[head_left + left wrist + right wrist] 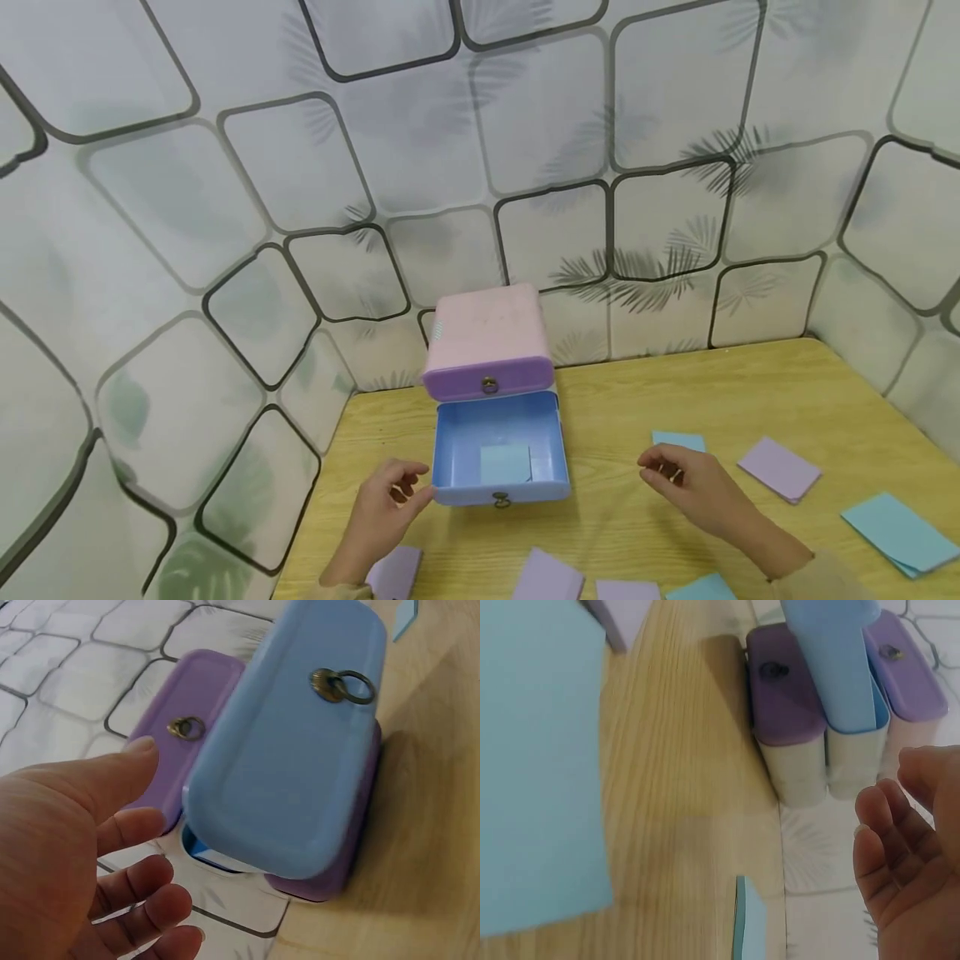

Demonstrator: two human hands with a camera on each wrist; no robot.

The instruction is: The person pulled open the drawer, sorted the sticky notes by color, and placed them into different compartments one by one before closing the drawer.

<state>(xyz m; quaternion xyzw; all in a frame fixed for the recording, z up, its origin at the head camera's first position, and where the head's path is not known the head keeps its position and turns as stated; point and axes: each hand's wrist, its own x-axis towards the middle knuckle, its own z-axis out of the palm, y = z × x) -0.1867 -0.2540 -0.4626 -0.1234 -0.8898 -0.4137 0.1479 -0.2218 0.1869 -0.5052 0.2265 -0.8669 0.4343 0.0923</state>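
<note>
A small drawer cabinet (491,329) with a pink top and purple drawer fronts stands against the wall. Its blue middle drawer (501,494) is pulled out, and a light blue paper pad (506,464) lies inside. Close to that drawer's front left corner is my left hand (384,512), fingers loosely bent and holding nothing; the left wrist view shows the palm (45,862) beside the blue front (285,742) with its brass ring pull (352,686). My right hand (693,487) hovers over the table to the right, loosely curled around nothing, in front of a blue pad (678,440).
Purple pads (780,469) and blue pads (900,533) lie scattered on the wooden table (622,408). Several more, including a purple one (547,577), lie along the near side. Patterned walls (547,233) enclose the table's back and sides.
</note>
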